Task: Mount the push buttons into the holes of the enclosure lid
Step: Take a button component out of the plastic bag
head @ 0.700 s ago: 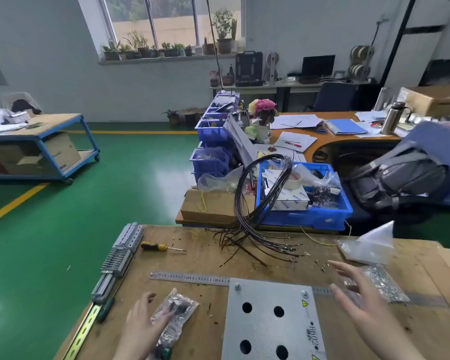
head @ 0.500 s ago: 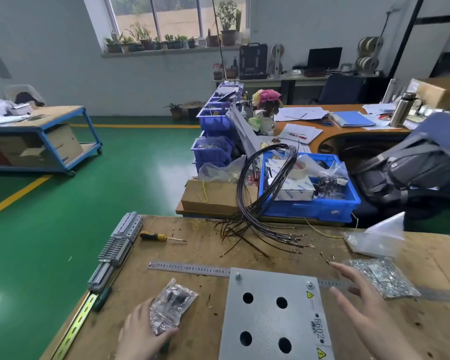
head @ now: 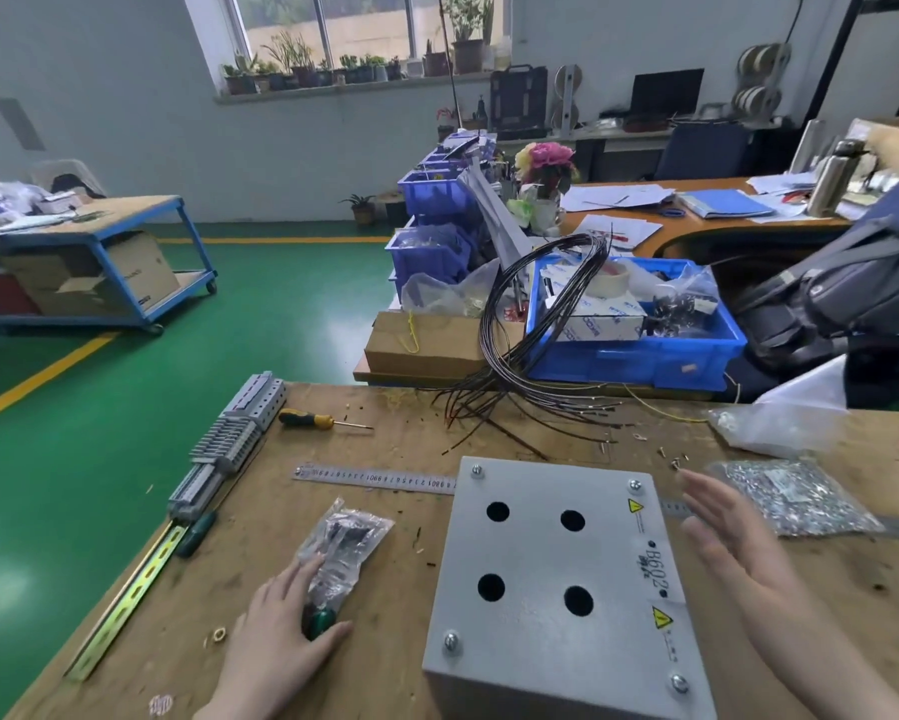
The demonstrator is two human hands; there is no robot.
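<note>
Four empty holes showed in the enclosure lid (head: 556,574), a rigid, likely heavy steel box between both hands; left hand (head: 281,631) lay flat-fingered on the limp, slippery bag of push buttons (head: 343,548), best pinched at its neck; right hand (head: 738,553) hovered open, empty.

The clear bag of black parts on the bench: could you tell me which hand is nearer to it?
Left. The left hand rests on the bag of black parts; the right hand hovers across the enclosure.
</note>
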